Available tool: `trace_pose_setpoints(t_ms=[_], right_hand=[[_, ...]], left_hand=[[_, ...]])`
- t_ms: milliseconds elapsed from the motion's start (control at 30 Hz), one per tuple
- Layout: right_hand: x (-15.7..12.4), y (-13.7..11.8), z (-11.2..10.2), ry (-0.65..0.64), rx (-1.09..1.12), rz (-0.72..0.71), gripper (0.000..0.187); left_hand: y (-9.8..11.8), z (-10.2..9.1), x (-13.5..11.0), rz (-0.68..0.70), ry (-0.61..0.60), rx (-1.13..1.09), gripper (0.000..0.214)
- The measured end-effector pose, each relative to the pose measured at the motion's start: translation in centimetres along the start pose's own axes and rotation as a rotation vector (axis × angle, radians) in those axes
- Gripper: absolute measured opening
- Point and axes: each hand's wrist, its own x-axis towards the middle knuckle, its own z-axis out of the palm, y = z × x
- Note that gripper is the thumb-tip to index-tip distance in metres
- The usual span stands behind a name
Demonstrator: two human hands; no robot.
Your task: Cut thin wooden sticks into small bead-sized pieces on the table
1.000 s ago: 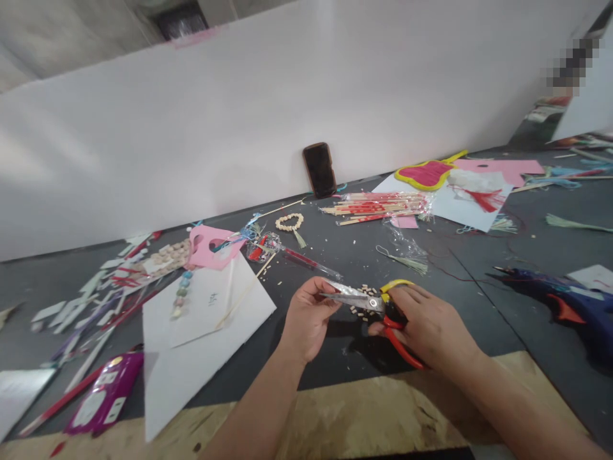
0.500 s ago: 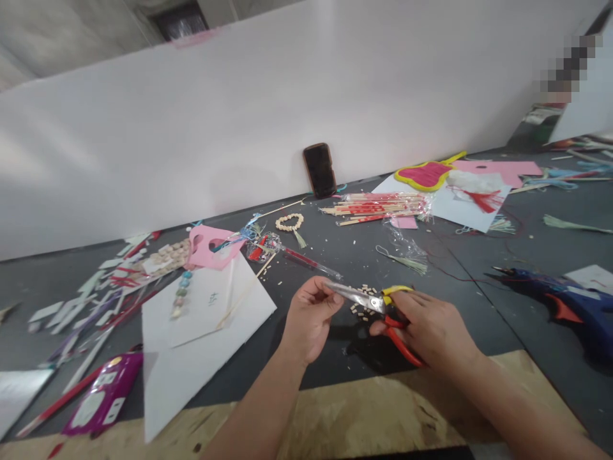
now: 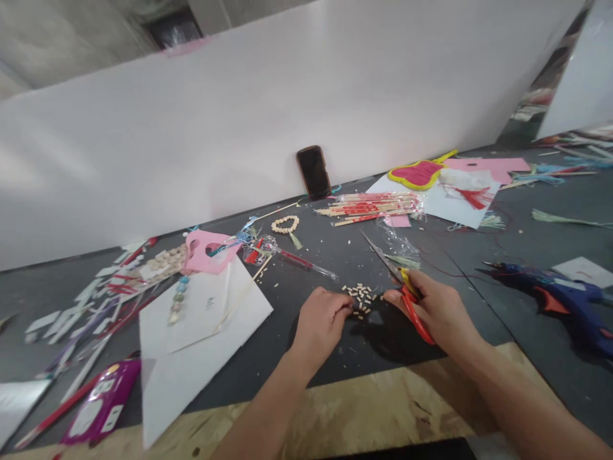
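Note:
My left hand [image 3: 322, 322] is low over the dark table, its fingers pinched together at the left edge of a small pile of pale short cut pieces [image 3: 363, 297]. Whatever may be between those fingertips is hidden. In my right hand [image 3: 438, 310] is a pair of scissors [image 3: 408, 299] with red and yellow handles. Their blades point up and to the left, beyond the pile, and look close together. A clear plastic wrapper and a pale green tassel [image 3: 407, 262] lie near the blades.
A phone [image 3: 313, 171] leans on the white partition [image 3: 191, 140]. Wrapped sticks [image 3: 373, 207] and a bead bracelet [image 3: 285, 225] lie behind my hands. A blue glue gun [image 3: 550, 297] is at right; white sheets [image 3: 191, 377], a pink cutout [image 3: 205, 252] and a purple packet [image 3: 103, 402] are at left.
My left hand has moved down and away from the scissor blades to the pile. The scissors have swung to point farther up, and my right hand has shifted slightly right.

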Motion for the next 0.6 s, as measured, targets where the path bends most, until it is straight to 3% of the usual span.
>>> trace_pose_setpoints(t_ms=[67,333,600], right_hand=[[0.0,0.0,-0.1,0.003,0.007,-0.006,0.046],[0.0,0.1,-0.2,0.040,0.035,-0.034,0.046],[0.0,0.2,-0.4,0.058,0.082,-0.047,0.044]], left_hand=[[-0.1,0.1,0.1,0.055,-0.044,0.081,0.018],[0.2,-0.1,0.2,0.020,-0.046,0.140,0.023],[1.6,1.2,3.4,0.064,-0.163,0.363,0.022]])
